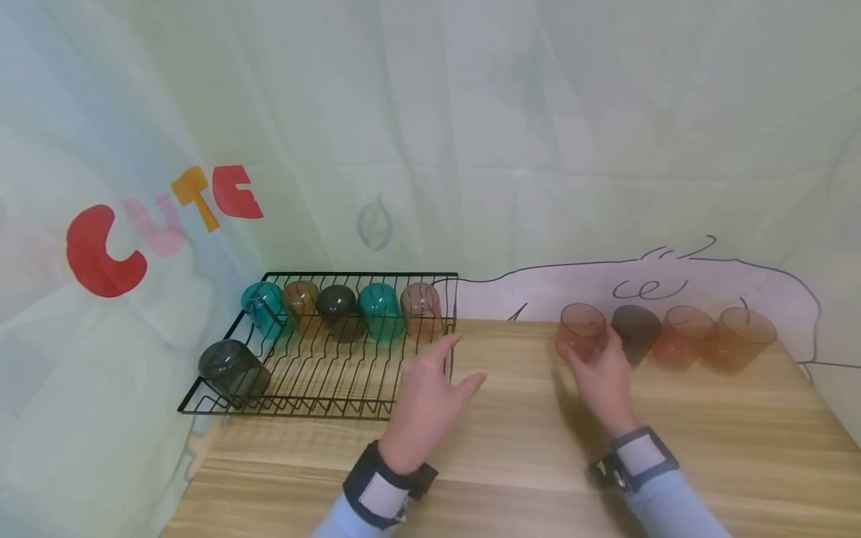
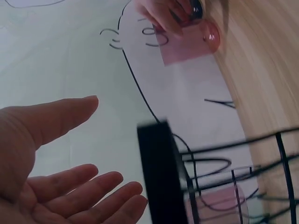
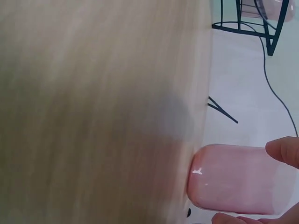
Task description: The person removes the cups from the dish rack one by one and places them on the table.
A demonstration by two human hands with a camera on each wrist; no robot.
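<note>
My right hand (image 1: 605,385) grips a pink see-through glass (image 1: 580,332), thumb on one side and fingers on the other. That glass stands upright on the wooden table; the right wrist view shows its rounded base (image 3: 198,179) at the tabletop. Nothing is in my left hand (image 1: 427,400), whose thumb and fingers are spread apart beside the right end of a black wire rack (image 1: 323,416). Upside down along the rack's back row are a teal glass (image 1: 264,305), a brown one, a dark grey one, another teal glass (image 1: 382,306) and a pink glass (image 1: 422,308).
Another dark grey glass (image 1: 232,370) sits tilted in the rack's front left corner. Right of the gripped glass, a dark glass (image 1: 637,332), a reddish glass (image 1: 682,340) and an orange glass (image 1: 738,344) stand upright in a row. A printed curtain (image 1: 471,149) hangs behind the table.
</note>
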